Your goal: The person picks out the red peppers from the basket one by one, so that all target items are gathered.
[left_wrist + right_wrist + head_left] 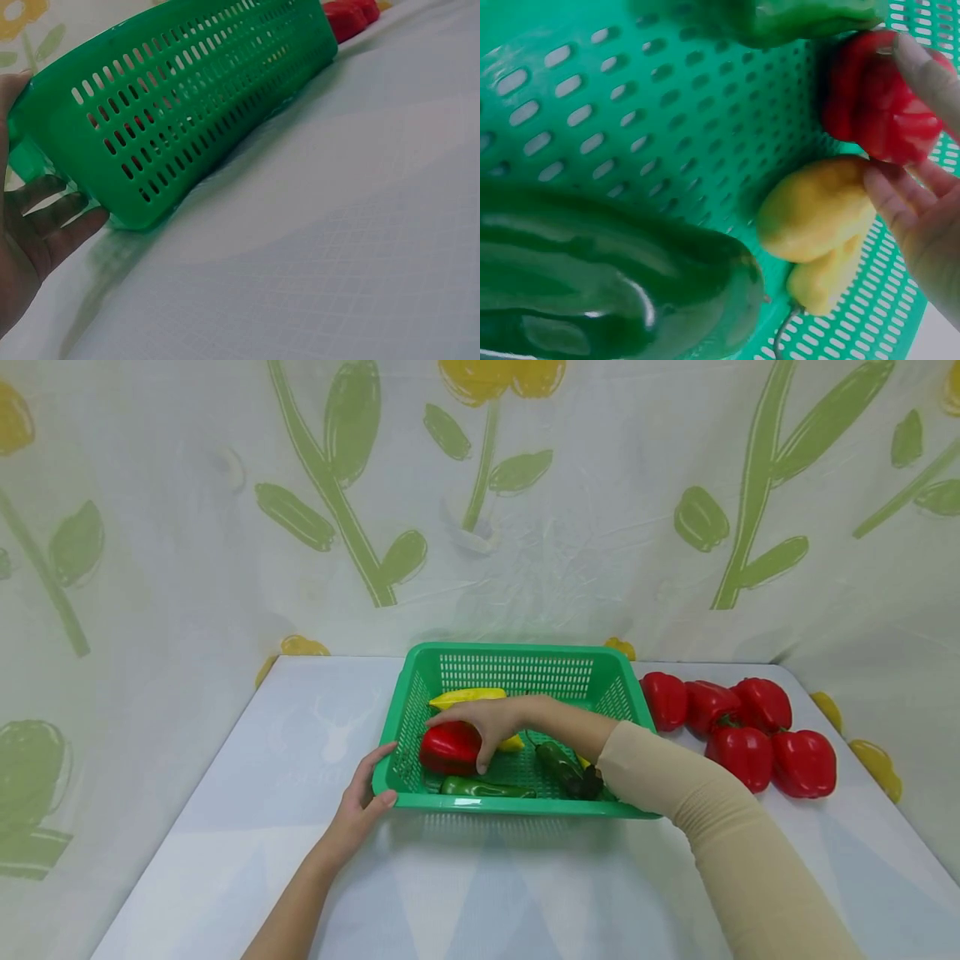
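A green plastic basket [525, 807] with slotted walls stands on the table. My right hand [491, 720] reaches into its left half and holds a red bell pepper [448, 748], thumb on one side and fingers on the other. In the right wrist view, yellow peppers [817, 214] lie right by those fingertips. My left hand [360, 810] grips the basket's front left corner, with its thumb at the rim and its fingers [75, 229] against the outer wall. Along the basket's front lies a long green pepper [483, 788]; a dark green one [557, 767] lies to the right.
Several red bell peppers [738, 756] sit grouped on the table to the right of the basket. The white table [292, 760] backs onto a flower-patterned curtain [570, 560]. My right sleeve [675, 785] crosses over the basket's right front corner.
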### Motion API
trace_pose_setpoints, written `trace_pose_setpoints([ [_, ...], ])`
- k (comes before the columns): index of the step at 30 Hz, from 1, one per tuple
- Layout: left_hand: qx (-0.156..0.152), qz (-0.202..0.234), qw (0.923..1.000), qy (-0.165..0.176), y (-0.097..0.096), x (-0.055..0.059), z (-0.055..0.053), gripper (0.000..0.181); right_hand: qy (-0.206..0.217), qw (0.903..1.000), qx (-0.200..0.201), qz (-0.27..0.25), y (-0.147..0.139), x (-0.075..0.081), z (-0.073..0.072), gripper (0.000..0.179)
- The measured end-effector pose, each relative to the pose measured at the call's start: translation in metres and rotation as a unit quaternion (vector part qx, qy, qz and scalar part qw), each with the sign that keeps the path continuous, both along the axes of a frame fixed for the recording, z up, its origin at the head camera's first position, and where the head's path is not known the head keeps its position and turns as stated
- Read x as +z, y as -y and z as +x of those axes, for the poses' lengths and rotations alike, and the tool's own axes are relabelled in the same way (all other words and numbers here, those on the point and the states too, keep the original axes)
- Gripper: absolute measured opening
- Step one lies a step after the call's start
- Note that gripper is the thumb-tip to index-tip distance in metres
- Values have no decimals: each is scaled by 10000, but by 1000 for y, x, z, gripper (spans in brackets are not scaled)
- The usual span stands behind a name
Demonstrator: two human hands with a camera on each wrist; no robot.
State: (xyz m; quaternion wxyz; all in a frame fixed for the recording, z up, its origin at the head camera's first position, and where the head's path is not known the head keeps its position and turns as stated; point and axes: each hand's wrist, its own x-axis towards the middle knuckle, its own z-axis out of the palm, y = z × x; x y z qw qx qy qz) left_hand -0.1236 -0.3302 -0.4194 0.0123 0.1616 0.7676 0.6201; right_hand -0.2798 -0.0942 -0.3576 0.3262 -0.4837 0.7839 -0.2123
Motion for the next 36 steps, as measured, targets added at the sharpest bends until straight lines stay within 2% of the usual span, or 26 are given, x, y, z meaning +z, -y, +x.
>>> trace_pose_setpoints([
  [11,-20,9,10000,-66,-1,0,0,58,-740,9963,429,-65,3,-6,3,103],
  [14,-54,54,9999,-83,0,-1,0,58,-810,9957,453,-75,3,-8,3,101],
  [19,-106,122,9998,-135,0,-2,1,58,-586,9977,301,-165,3,-8,4,92],
  [27,-59,54,9999,-118,-1,-1,1,58,-257,9994,47,-242,-2,-1,4,92],
  [36,-107,47,9999,-86,1,-2,0,59,150,9960,-330,-814,-10,8,-1,93],
])
